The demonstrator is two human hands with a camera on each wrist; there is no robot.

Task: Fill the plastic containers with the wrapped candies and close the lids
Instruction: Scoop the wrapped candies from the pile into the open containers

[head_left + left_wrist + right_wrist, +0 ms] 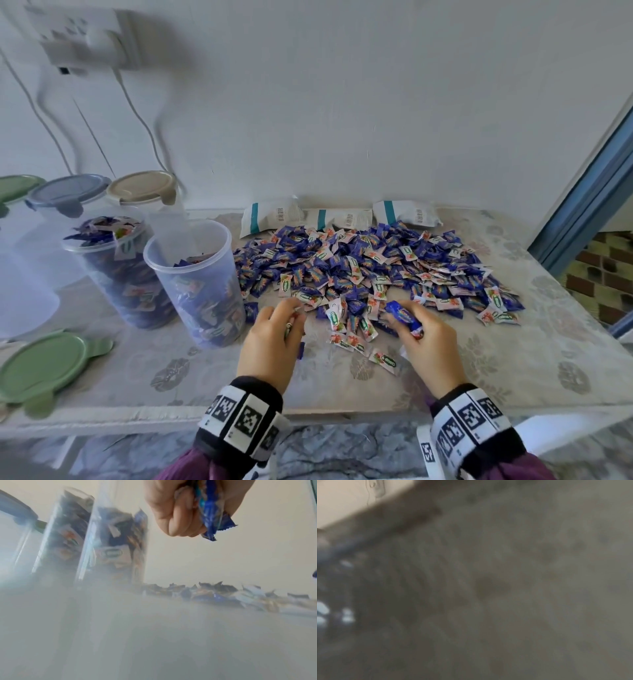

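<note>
— Nearest us, our left hand point(270, 337) curls round blue-wrapped candies point(211, 519); our right hand point(426, 337) grips another few point(402, 317).
— And the containers?
— Two open plastic containers point(202, 284) at centre left — both holding candies, beside the candy pile point(373, 270).

No word, brand or number can be read anywhere. The candy wrappers point(356, 267) carry a green oval logo with white lettering — too small and blurred to make out. The three white packets point(274, 216) at the back of the tabletop point(534, 349) show barcodes and fine print, none of it legible. The wristbands point(239, 418) bear black-and-white square marker patterns — codes, not text. Both wrist views are too blurred for any lettering.
</note>
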